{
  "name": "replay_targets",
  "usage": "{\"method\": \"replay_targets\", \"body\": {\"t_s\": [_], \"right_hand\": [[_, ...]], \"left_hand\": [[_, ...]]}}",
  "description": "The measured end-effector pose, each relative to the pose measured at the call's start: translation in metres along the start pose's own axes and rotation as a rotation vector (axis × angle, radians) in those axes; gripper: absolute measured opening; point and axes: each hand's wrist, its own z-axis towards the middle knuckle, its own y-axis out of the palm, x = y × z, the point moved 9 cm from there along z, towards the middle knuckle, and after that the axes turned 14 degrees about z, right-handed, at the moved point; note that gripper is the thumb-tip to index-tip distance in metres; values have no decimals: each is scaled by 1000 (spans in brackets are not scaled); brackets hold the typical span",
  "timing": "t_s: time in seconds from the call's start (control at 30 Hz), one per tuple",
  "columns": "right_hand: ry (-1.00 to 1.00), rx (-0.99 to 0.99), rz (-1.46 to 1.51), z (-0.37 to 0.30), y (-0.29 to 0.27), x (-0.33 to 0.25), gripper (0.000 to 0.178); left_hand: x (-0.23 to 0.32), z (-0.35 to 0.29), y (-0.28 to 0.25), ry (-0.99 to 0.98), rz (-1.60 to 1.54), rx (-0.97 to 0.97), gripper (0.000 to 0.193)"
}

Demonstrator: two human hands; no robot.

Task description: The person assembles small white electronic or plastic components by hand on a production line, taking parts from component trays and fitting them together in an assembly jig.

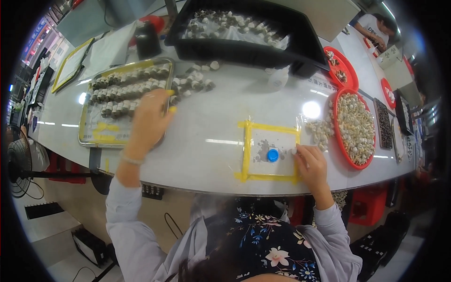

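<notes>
My left hand [149, 116], with yellow covers on its thumb and fingertip, reaches over the right edge of a metal tray [112, 141]. Its thumb and forefinger are apart beside a loose pile of small white-and-dark cylindrical parts [190, 84]. Rows of similar cylindrical parts [124, 89] stand in the tray. At the right side of a yellow-taped square [275, 177], my right hand [312, 165] has its fingers curled together. A whitish bit shows at those fingertips, too small to name. Inside the square a round blue cap-like piece [272, 155] lies among grey smudges.
A black bin [244, 49] of bagged parts stands at the back, with a white bottle [278, 79] before it. A red basket [359, 165] of pale ring-like pieces sits right, beside a spilled heap [320, 132]. Behind it is another red tray [348, 70]. A person [376, 30] sits far right.
</notes>
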Motion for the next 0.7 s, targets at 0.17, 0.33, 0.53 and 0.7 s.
{"method": "replay_targets", "body": {"t_s": [0.17,0.33,0.53,0.7], "right_hand": [[-35,-33,-29,1,1,-4,24],[17,1,34,0,-1,5,23],[43,-166,222,26,15,-15,24],[-130,-288,201,33,31,-29,23]], "left_hand": [[36,27,44,196,164,-91,27],[56,10,52,211,28,-162,20],[98,-12,28,394,28,-30,27],[109,-34,42,406,-172,-162,27]]}}
